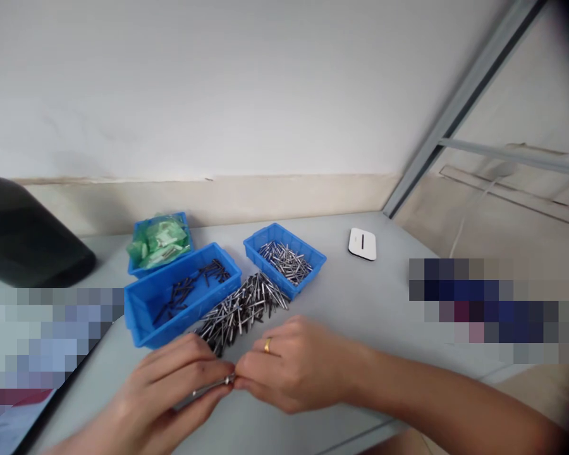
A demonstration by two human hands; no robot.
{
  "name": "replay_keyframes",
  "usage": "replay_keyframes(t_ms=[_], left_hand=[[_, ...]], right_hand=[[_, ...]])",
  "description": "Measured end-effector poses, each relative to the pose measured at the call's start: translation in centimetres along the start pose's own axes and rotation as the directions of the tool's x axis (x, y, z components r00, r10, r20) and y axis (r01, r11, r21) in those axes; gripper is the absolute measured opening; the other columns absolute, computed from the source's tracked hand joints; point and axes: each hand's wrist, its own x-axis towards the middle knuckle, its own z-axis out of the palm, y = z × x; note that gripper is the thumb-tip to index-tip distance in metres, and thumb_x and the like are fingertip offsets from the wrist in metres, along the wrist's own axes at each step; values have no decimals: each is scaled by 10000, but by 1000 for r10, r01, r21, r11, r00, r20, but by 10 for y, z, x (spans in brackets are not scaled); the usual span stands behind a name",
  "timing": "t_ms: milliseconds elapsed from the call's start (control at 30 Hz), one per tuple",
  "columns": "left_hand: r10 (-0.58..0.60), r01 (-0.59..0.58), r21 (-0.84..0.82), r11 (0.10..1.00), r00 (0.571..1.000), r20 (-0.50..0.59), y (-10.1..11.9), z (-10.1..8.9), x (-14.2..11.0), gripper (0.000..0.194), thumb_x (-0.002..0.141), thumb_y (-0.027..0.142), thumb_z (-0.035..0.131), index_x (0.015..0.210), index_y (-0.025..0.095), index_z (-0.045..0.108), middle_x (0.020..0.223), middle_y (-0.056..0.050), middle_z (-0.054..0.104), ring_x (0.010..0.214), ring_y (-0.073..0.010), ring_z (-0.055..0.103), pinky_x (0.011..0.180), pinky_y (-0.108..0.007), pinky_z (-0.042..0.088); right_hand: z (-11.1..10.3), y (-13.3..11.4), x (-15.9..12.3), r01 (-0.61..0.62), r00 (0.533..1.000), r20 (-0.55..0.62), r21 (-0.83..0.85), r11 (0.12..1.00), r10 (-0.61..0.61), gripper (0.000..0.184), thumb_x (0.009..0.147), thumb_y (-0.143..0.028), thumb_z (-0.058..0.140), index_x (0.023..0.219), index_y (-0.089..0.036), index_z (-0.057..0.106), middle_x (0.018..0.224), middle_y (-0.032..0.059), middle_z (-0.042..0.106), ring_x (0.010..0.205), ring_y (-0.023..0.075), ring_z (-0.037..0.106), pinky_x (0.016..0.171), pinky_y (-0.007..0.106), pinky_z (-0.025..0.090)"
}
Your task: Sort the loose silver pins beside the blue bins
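Observation:
My left hand (173,385) is closed in a pinch around a thin silver metal rod (208,387), which lies between its thumb and fingers and points right. My right hand (289,366), with a gold ring on one finger, is also pinched, its fingertips meeting the left ones at the rod's right end. Whatever the right fingertips grip is hidden. Just beyond both hands is a loose pile of thin silver and dark metal rods (241,306). A long blue bin (180,294) with dark slender pieces stands left of the pile. Behind the pile, a smaller blue bin (284,259) holds silver rods.
A third blue bin (187,237) with a green plastic bag (161,240) stands at the back left. A dark bottle-like object (28,230) is at far left. A white square device (362,244) lies at the right on the grey table (360,303), before a wall and metal frame.

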Motion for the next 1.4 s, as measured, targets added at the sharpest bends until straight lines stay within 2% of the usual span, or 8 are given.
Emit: replay_keyframes(t_ms=[200, 333, 400, 567, 700, 933, 1133, 1400], left_hand=[[-208, 200, -238, 950, 978, -9, 3, 1, 0, 94, 849, 206, 629, 878, 272, 689, 798, 17, 681, 754, -119, 639, 689, -178, 519], [-450, 427, -362, 828, 893, 25, 2, -8, 6, 86, 835, 264, 626, 777, 263, 689, 837, 24, 707, 786, -133, 662, 703, -189, 532], [-513, 503, -387, 773, 854, 84, 1, -10, 9, 95, 845, 286, 596, 810, 254, 678, 845, 23, 706, 786, -138, 661, 692, -197, 535], [-406, 480, -303, 823, 871, 277, 5, -5, 10, 147, 848, 234, 497, 739, 196, 588, 729, 21, 647, 705, -122, 613, 654, -193, 498], [-340, 417, -173, 892, 873, 349, 8, -1, 8, 116, 839, 200, 490, 753, 187, 566, 709, 25, 616, 668, -110, 587, 621, -184, 483], [-302, 366, -224, 903, 913, 273, 4, -5, 10, 125, 876, 179, 469, 833, 197, 584, 805, 12, 657, 749, -111, 615, 687, -201, 503], [-276, 330, -212, 920, 929, 246, 3, -4, 9, 110, 883, 192, 496, 841, 203, 596, 806, 9, 662, 743, -110, 621, 679, -197, 506], [-263, 305, -287, 908, 949, 176, -1, -6, 6, 118, 887, 181, 511, 858, 208, 622, 806, 3, 663, 742, -116, 629, 671, -196, 522]], right_hand=[[0, 0, 1, 32, 999, -40, -13, 999, -33, 258, 940, -302, 458, 721, -193, 537, 567, -62, 537, 495, 81, 503, 432, 250, 302], [-4, 3, 3, 20, 986, -164, -2, 1000, -20, 193, 936, -341, 471, 960, -178, 571, 742, -34, 650, 620, 85, 594, 504, 215, 390], [-5, 4, 3, 9, 988, -152, 13, 1000, -7, 220, 936, -325, 464, 1078, -176, 540, 822, -21, 670, 686, 89, 617, 564, 210, 428], [-2, 5, -1, 55, 998, 20, 24, 998, -56, 339, 935, -288, 436, 1273, -258, 436, 1033, -20, 642, 753, 83, 588, 607, 225, 416], [-2, 5, -1, 95, 993, 64, 20, 995, -96, 180, 921, -237, 430, 1064, -223, 539, 907, -42, 633, 656, 94, 508, 533, 249, 341], [-5, 2, 2, 78, 996, -44, -27, 997, -79, 121, 878, -160, 469, 771, -185, 521, 598, -58, 482, 552, 104, 391, 489, 265, 246], [-7, 4, 2, 55, 997, 60, -64, 996, -51, 126, 876, -202, 488, 759, -182, 534, 602, -48, 489, 553, 112, 406, 495, 274, 263], [-6, 1, 1, 51, 999, -1, -14, 999, -51, 208, 906, -257, 487, 715, -181, 515, 565, -52, 483, 526, 100, 410, 493, 261, 284]])
